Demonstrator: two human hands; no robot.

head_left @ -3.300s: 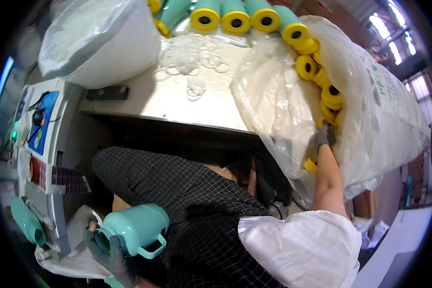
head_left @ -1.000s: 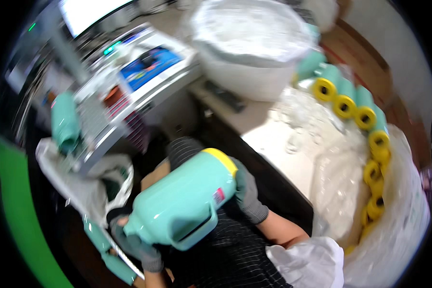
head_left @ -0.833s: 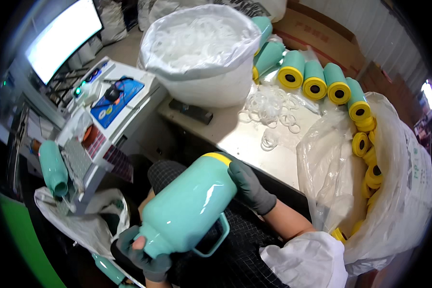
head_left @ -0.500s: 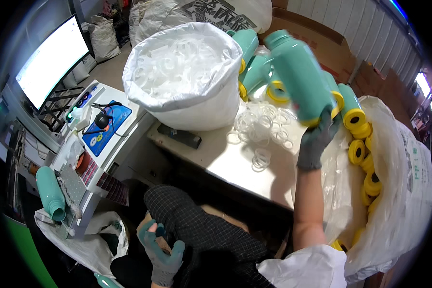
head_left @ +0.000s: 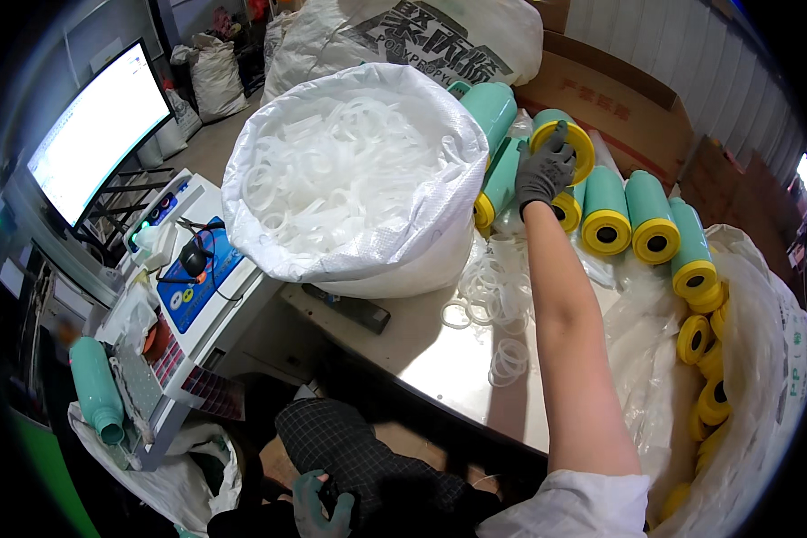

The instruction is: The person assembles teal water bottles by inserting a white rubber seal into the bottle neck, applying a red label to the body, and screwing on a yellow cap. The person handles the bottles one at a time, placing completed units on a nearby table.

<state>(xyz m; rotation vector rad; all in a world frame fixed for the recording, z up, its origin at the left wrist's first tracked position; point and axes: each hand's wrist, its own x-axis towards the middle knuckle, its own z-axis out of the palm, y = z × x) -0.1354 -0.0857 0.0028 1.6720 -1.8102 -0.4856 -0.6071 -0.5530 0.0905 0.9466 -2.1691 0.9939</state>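
Note:
My right hand, in a grey glove, reaches to the back of the white table. Its fingers are closed at the yellow base of a teal bottle lying on other bottles. Beside it, several more teal bottles lie with yellow bases and dark round centres toward me. Below my wrist, loose translucent plastic rings are spread on the table. My left hand, gloved too, rests low by my lap, thumb and fingers apart; its lower part is cut off by the picture's edge.
A large white woven sack full of translucent rings stands left of the bottles. At right, a plastic-lined sack holds yellow caps. Another teal bottle lies at the left desk's edge, near a lit monitor.
My right hand has carried the upraised teal bottle leftward and down onto the bottles at the back. My left hand has dropped lower in the view, which has also shifted.

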